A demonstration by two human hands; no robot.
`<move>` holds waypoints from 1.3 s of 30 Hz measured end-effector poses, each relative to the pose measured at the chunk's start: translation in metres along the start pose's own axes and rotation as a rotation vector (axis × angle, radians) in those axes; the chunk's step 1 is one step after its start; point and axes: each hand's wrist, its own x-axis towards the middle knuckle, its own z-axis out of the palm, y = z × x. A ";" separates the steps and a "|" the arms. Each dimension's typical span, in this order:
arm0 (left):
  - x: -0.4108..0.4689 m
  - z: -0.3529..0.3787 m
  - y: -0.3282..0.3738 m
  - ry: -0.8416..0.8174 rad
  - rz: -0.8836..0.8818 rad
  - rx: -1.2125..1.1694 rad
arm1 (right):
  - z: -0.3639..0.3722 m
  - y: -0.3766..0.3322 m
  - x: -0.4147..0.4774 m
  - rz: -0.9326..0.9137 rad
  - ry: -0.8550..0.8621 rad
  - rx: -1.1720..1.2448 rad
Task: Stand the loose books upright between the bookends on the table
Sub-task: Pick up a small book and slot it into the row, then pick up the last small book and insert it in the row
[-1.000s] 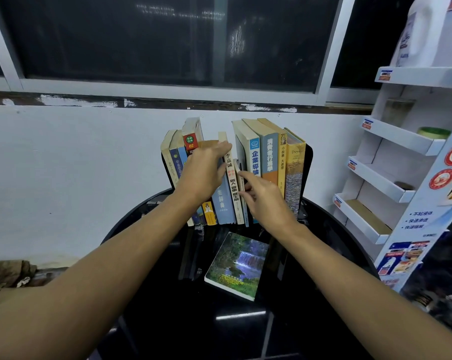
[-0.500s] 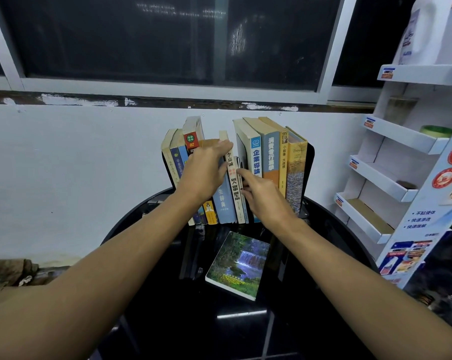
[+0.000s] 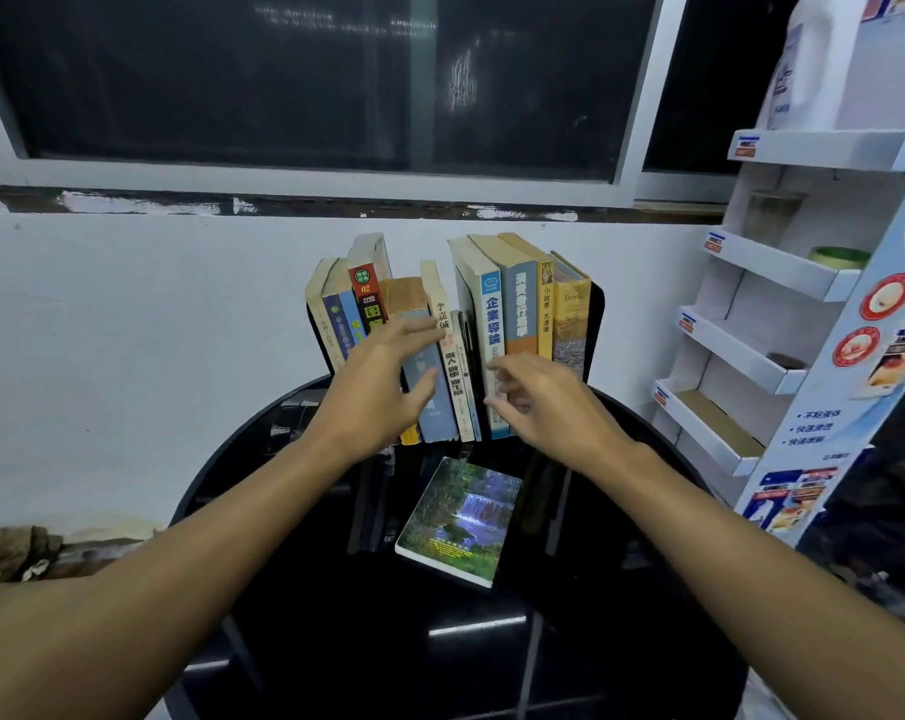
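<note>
The row (image 3: 492, 324) stands upright mid-frame between the bookends (image 3: 595, 324); one book (image 3: 460, 522) lies flat on the surface (image 3: 388, 641) below it. My left hand (image 3: 377, 392) and right hand (image 3: 549, 407) hover at the spines, fingers loose, holding nothing. Next, I judge: lift the flat book, open a gap, insert. Left bookend mostly hidden; blur obscures fingertip contact.

We see a glossy black table (image 3: 336, 641) and a loose book (image 3: 460, 519) whose cover shows a blue-white waterfall among green trees. In the standing row we pick out a red spine (image 3: 365, 296) with a green badge, a grey-blue spine (image 3: 437, 410), a white spine (image 3: 493, 324) lettered in blue, a blue spine (image 3: 522, 309) over an orange band, and a yellow spine (image 3: 546, 319). The bookend (image 3: 595, 335) is black. The display shelf (image 3: 783, 275) is white, its side panel (image 3: 824, 407) pale blue with red rings.
</note>
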 end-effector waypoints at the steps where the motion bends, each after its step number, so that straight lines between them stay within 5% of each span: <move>1: -0.010 0.002 -0.002 -0.028 -0.004 0.002 | -0.005 -0.002 -0.007 0.017 -0.020 -0.008; 8: -0.060 0.017 -0.022 -0.399 -0.205 0.075 | -0.011 -0.019 -0.067 0.162 -0.252 -0.102; 14: -0.073 0.025 -0.019 -0.512 -0.260 0.135 | 0.001 -0.023 -0.093 0.201 -0.363 -0.126; 31: -0.086 0.030 -0.008 -0.382 -0.356 0.070 | 0.017 -0.012 -0.084 0.333 -0.428 0.009; 39: -0.078 0.042 -0.010 -0.458 -0.408 0.114 | 0.024 -0.018 -0.076 0.448 -0.430 0.072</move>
